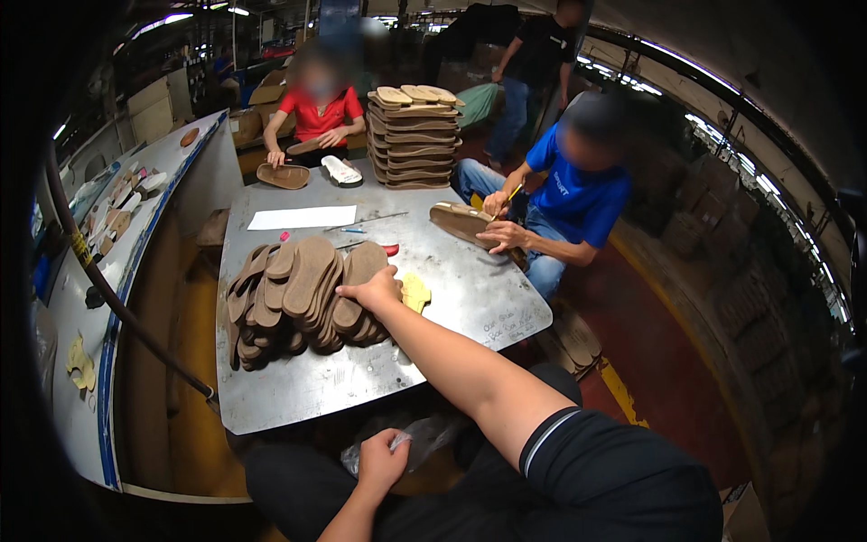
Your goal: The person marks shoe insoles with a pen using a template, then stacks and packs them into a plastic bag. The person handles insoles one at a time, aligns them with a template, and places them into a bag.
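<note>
Brown shoe soles (312,280) lie in overlapping stacks on the near left part of the metal table. My right hand (375,291) reaches across to the right-hand stack, its thumb and fingers wrapped round the sides of the upper sole (365,260). The lower fingers are partly hidden behind the hand. Below the table's near edge, over my lap, my left hand (383,459) is closed on a crumpled clear plastic bag (424,443). A yellow foam-like piece (415,293) sits just right of my right hand.
Across the metal table (488,307), a person in red (321,113) handles soles; at right, a person in blue (578,194) holds a sole and a thin yellow tool. A tall pile of soles (413,140), white paper (302,218) and a red-handled tool (390,250) stand or lie there.
</note>
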`<state>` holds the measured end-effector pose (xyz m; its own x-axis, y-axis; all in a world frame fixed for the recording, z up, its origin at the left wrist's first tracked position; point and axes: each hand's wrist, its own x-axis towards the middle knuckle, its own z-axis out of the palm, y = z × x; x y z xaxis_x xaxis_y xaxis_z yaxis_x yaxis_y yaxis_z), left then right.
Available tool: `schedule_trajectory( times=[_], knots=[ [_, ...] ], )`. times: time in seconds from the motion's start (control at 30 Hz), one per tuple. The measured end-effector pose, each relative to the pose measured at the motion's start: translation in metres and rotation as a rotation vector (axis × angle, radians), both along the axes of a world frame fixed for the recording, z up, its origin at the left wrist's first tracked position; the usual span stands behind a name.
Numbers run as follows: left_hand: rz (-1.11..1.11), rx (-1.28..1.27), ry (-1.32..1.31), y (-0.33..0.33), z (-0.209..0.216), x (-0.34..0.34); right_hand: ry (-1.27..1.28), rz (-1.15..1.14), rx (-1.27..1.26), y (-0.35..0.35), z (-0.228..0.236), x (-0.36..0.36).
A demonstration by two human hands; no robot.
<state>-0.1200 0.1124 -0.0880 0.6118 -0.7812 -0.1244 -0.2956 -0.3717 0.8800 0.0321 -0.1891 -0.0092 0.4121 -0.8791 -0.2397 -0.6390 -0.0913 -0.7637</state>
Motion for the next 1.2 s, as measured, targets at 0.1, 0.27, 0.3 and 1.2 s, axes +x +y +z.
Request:
schedule_trajectory(
  times=[0.1, 0.27, 0.3, 1.2],
  knots=[
    [0.047, -0.016, 0.020, 0.003, -0.006, 0.006, -0.013, -0.005, -0.005, 0.008, 0.010, 0.001],
    [0.002, -0.023, 0.011, -0.001, -0.004, 0.002, -0.057, -0.023, -0.021, 0.009, 0.000, 0.002],
    [-0.009, -0.035, 0.010, -0.003, -0.004, 0.000, -0.070, -0.004, 0.006, 0.002, -0.003, 0.000],
    [-0.101, -0.296, 0.145, 0.012, 0.036, 0.010, -1.538, 0.372, 1.443, 0.056, -0.004, -0.246]
  ],
)
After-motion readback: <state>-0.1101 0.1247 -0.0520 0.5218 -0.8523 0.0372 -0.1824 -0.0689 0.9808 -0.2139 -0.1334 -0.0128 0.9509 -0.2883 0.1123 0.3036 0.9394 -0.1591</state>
